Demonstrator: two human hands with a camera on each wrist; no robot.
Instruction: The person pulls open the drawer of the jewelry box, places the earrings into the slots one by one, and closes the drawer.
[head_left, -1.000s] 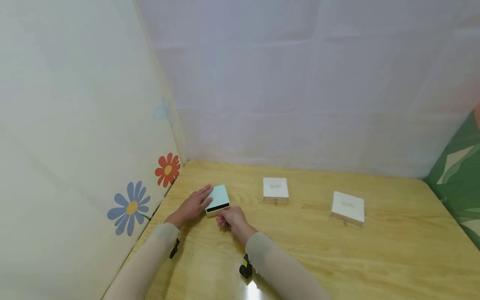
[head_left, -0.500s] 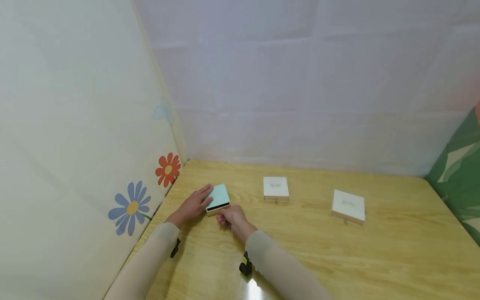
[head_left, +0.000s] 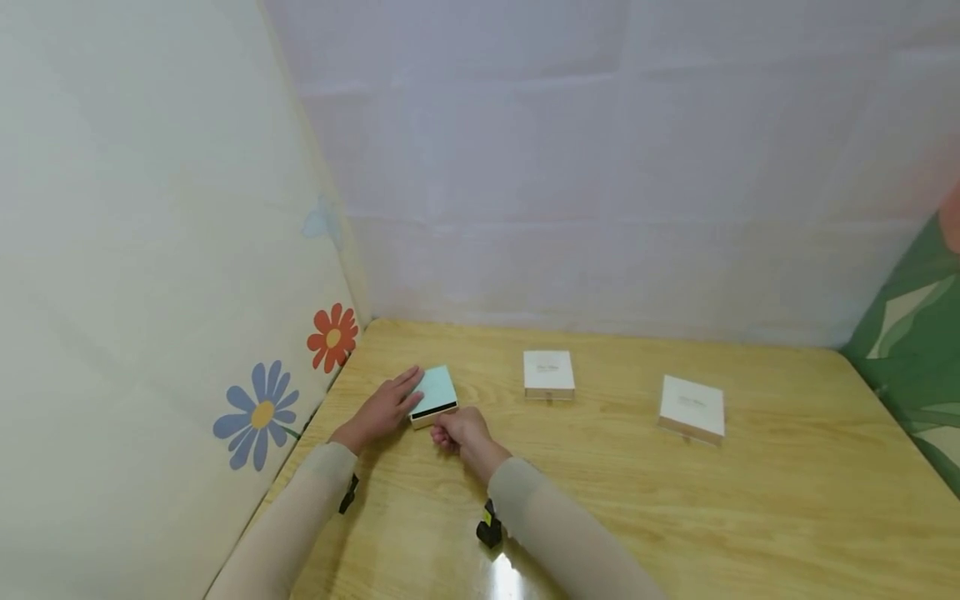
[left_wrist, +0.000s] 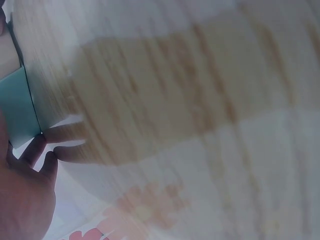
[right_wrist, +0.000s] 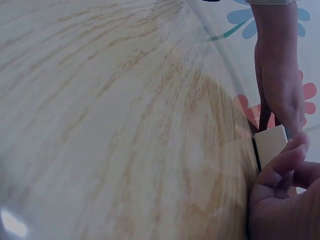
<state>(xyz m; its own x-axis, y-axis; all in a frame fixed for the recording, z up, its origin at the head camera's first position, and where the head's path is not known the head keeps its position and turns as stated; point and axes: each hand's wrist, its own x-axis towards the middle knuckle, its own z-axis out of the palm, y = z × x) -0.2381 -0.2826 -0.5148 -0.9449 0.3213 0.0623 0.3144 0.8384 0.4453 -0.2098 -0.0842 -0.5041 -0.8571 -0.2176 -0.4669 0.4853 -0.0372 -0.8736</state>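
A small drawer box with a pale blue-green top lies at the table's left. A black strip shows between its cover and the light front. My left hand rests against the box's left side, its fingers fairly straight along the edge; the left wrist view shows fingertips at the blue-green cover. At the near end my right hand has curled fingers and pinches the box's front. In the right wrist view its fingers hide part of the light front, so the exact grip point is hidden.
A white box lies at the table's back middle, and another white box farther right, turned slightly. The wood-grain table meets a flower-printed sheet on the left and a pale sheet behind.
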